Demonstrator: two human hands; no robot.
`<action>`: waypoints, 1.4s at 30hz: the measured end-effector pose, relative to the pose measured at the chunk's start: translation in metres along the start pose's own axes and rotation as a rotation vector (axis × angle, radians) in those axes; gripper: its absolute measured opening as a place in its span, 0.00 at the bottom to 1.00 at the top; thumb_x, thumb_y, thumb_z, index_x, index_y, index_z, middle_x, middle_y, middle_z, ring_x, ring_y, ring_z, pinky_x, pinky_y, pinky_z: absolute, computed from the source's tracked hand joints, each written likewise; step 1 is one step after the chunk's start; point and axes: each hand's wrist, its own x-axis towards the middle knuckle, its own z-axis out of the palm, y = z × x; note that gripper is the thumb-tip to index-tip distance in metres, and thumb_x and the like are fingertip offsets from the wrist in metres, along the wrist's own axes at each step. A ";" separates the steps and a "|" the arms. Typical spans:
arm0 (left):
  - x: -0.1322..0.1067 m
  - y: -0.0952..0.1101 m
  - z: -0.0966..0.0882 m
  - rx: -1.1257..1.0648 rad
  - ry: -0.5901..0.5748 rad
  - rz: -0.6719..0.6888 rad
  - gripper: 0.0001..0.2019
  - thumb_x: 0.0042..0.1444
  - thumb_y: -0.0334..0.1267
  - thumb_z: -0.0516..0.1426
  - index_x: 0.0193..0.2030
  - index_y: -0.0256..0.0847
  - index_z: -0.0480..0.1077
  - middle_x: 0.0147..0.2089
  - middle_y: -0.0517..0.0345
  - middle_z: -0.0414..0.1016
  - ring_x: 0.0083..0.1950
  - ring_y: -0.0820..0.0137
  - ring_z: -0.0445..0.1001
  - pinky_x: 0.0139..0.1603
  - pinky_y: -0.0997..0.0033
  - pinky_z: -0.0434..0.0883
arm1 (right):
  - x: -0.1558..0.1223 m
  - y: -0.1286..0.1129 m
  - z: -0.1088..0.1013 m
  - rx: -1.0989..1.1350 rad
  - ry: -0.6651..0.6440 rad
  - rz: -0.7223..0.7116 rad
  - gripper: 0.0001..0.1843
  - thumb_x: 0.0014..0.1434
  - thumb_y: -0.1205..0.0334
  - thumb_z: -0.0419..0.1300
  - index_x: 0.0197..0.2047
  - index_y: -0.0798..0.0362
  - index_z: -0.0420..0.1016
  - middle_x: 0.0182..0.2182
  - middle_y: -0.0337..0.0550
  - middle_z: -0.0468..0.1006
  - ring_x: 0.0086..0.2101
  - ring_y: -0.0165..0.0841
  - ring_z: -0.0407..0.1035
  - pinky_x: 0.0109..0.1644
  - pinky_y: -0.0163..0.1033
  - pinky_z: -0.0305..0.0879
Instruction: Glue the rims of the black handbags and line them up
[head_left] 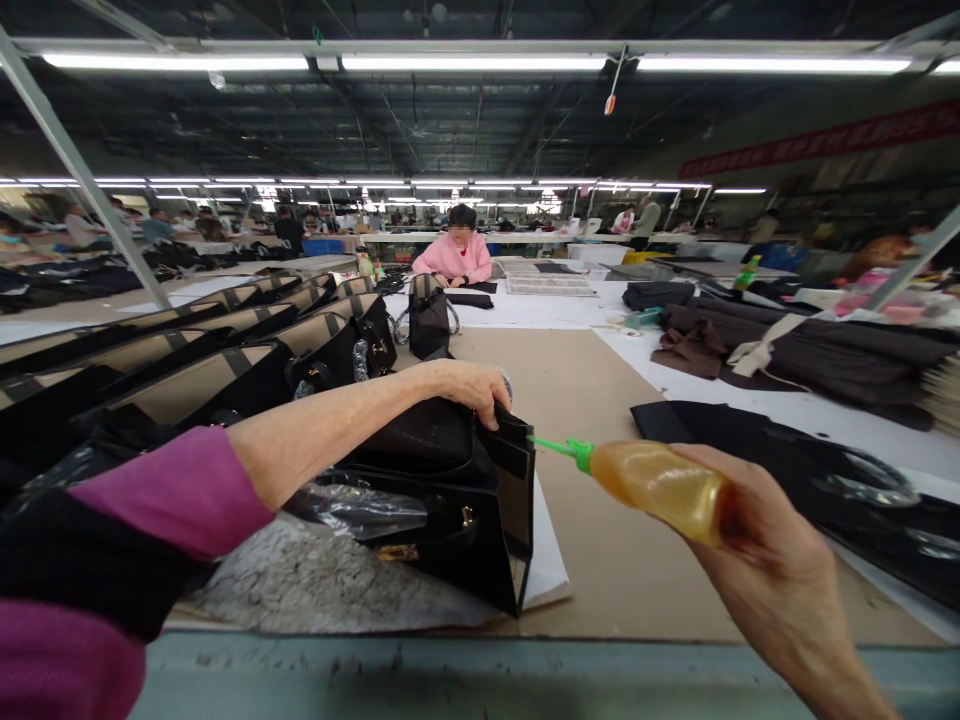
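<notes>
A black handbag [442, 500] lies on its side in front of me, its open mouth facing right and its tan lining showing. My left hand [476, 388] reaches over the bag and grips the upper edge of that opening. In my right hand [772, 560] is a squeeze bottle [656, 485] of amber liquid with a green nozzle, held nearly level. The nozzle's tip points left and is at the bag's top corner; whether it touches, I cannot tell. Clear plastic wrap [367, 508] covers the bag's handle.
Several black bags with tan linings [202, 375] stand in rows at left. Another bag [429, 318] is further back. Dark pieces with wrapped handles [795, 455] and folded dark fabric [810, 335] lie at right. Across the table sits a co-worker in pink [454, 255].
</notes>
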 end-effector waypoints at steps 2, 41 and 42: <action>-0.001 0.001 0.000 0.010 -0.001 0.005 0.09 0.41 0.26 0.59 0.31 0.35 0.77 0.24 0.63 0.72 0.28 0.74 0.68 0.29 0.78 0.63 | -0.003 -0.001 0.000 0.010 -0.028 0.008 0.17 0.57 0.64 0.61 0.51 0.46 0.68 0.43 0.40 0.72 0.37 0.31 0.69 0.38 0.27 0.66; -0.005 0.010 0.014 0.192 0.085 0.015 0.11 0.42 0.28 0.58 0.35 0.33 0.77 0.26 0.62 0.73 0.29 0.73 0.67 0.32 0.77 0.61 | -0.036 0.000 0.004 -0.151 -0.101 0.106 0.13 0.57 0.63 0.58 0.47 0.51 0.70 0.41 0.45 0.75 0.37 0.40 0.72 0.39 0.39 0.70; -0.005 0.010 0.015 0.195 0.088 0.018 0.11 0.43 0.28 0.58 0.35 0.34 0.77 0.26 0.62 0.73 0.29 0.74 0.66 0.32 0.77 0.61 | -0.039 0.001 0.005 -0.161 -0.113 0.107 0.13 0.56 0.63 0.57 0.47 0.51 0.70 0.41 0.46 0.75 0.37 0.41 0.72 0.39 0.39 0.70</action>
